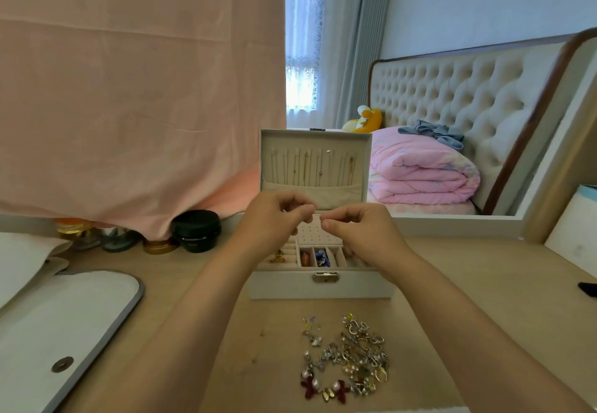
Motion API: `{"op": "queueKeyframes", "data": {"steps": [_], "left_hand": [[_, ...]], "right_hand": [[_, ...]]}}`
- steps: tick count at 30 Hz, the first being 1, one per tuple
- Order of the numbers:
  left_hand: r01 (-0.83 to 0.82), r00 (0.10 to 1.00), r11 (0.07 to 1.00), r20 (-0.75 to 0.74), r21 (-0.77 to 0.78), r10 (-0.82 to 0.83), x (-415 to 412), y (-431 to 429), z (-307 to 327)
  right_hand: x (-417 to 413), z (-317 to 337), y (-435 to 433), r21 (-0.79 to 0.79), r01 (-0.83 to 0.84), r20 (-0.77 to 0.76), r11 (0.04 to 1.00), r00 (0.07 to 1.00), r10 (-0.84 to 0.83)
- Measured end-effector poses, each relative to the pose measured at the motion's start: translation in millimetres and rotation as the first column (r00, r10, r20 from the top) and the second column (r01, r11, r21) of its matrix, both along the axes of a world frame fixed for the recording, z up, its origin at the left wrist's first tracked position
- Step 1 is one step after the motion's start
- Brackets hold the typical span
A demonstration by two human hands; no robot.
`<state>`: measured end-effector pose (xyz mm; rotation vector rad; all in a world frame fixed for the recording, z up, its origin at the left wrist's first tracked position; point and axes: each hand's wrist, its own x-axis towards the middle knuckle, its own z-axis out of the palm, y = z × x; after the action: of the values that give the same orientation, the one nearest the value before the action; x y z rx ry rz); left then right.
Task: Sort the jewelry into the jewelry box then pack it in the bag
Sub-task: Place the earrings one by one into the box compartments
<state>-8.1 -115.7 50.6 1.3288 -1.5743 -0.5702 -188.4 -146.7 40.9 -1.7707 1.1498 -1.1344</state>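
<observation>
The left hand and right hand are raised over the open jewelry box. Their fingers are curled and pinched tip to tip on a small piece too tiny to be made out, probably to line it up with the perforated earring panel just below. The unsorted jewelry pile is kept on the worktop in front of the box, and the bag lies at the left

My left hand and right hand nearly meet, fingers curled, tips pinched. Both forearms point toward twelve o'clock.
</observation>
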Motion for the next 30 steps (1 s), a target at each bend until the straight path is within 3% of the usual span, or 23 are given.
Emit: {"op": "queueKeyframes", "data": {"steps": [4, 10, 14, 26, 30], "left_hand": [[-0.024, 1.000, 0.999, -0.003, 0.031, 0.024, 18, -12, -7], [-0.057, 0.998, 0.998, -0.019, 0.027, 0.057, 33, -21, -13], [-0.082, 0.995, 0.997, 0.057, -0.010, 0.082, 36, -25, -17], [-0.079, 0.996, 0.997, 0.036, 0.000, 0.079, 34, -28, -24], [-0.078, 0.996, 0.997, 0.042, -0.003, 0.078, 34, -27, -25]], "right_hand": [[16, -4, -22, -0.104, 0.031, -0.250, 0.994, 0.967, -0.056], [31, -7, -41, -0.260, 0.029, -0.583, 0.965, 0.792, -0.181], [33, -13, -45, -0.285, 0.013, -0.617, 0.958, 0.763, -0.193], [39, -16, -37, -0.416, -0.084, -0.645, 0.905, 0.728, -0.230], [37, -17, -40, -0.347, -0.110, -0.671, 0.931, 0.723, -0.165]]}}
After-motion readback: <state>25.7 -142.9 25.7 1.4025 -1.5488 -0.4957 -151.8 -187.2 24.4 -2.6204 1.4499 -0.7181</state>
